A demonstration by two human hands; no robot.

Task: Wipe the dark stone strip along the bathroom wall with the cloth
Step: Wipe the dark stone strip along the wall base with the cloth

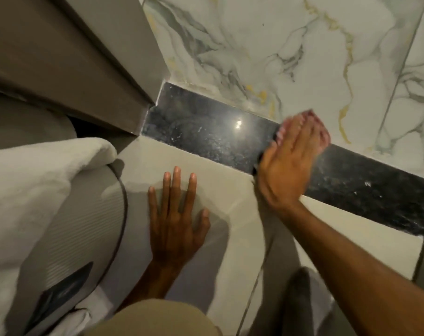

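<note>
On strip (pixel 206 134), right hand (pixel 288 161) (blurred) seemingly wipes.

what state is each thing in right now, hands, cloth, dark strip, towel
left hand: flat on the pale floor tile, fingers spread, empty
right hand: blurred, pressed flat over the cloth
pink cloth: mostly hidden under the hand, on the strip
dark stone strip: glossy, white specks and smears showing
white towel: folded, draped at left
</note>
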